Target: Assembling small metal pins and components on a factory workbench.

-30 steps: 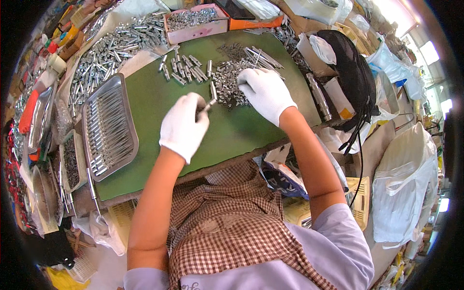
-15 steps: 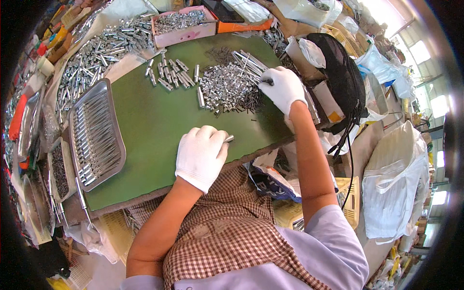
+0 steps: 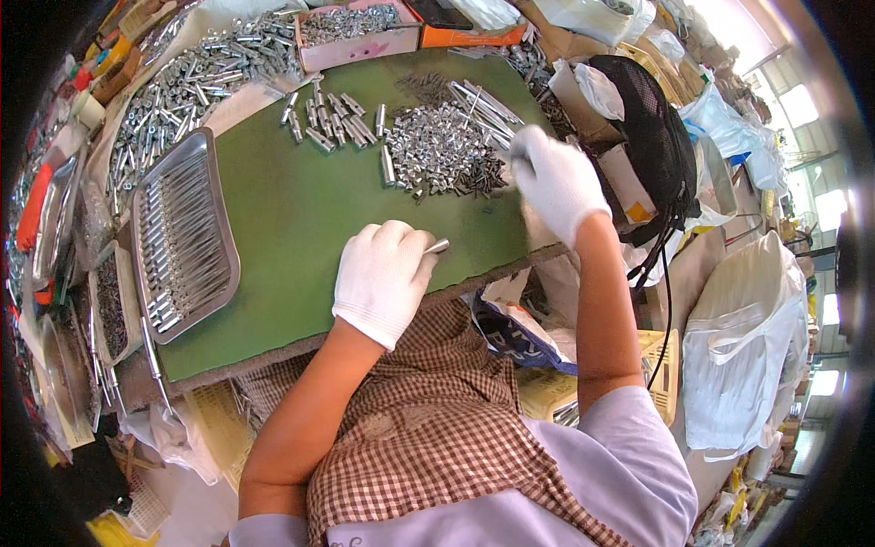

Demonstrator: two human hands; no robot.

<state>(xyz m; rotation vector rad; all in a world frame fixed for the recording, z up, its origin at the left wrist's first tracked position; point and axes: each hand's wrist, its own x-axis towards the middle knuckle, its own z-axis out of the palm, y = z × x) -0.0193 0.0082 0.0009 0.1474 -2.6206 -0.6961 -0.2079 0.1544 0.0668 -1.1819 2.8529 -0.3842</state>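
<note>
My left hand (image 3: 381, 281), in a white glove, is closed around a small silver metal sleeve (image 3: 439, 246) above the near part of the green work mat (image 3: 301, 246). Only the end of the sleeve shows past the thumb and finger. To the right, my gloved right hand (image 3: 561, 182) is raised at the mat's right edge, its fingers curled together and slightly blurred; what they hold, if anything, is hidden. Just beyond its fingertips lie several long metal rods (image 3: 488, 111). Left of it spreads a heap of short silver fittings (image 3: 433, 150), with small dark screws (image 3: 480, 178) along its right side.
A metal tray (image 3: 235, 264) of assembled rods lies at the mat's left. Larger metal sleeves (image 3: 333, 118) are loose at the back, near a big pile (image 3: 196, 87). A pink box (image 3: 360, 46) of parts stands behind. On the right is a black mesh bag (image 3: 643, 137).
My right hand has drawn back from the rods and screws, toward the right and nearer to me. My left hand keeps the sleeve and has shifted slightly; the whole view has moved a little.
</note>
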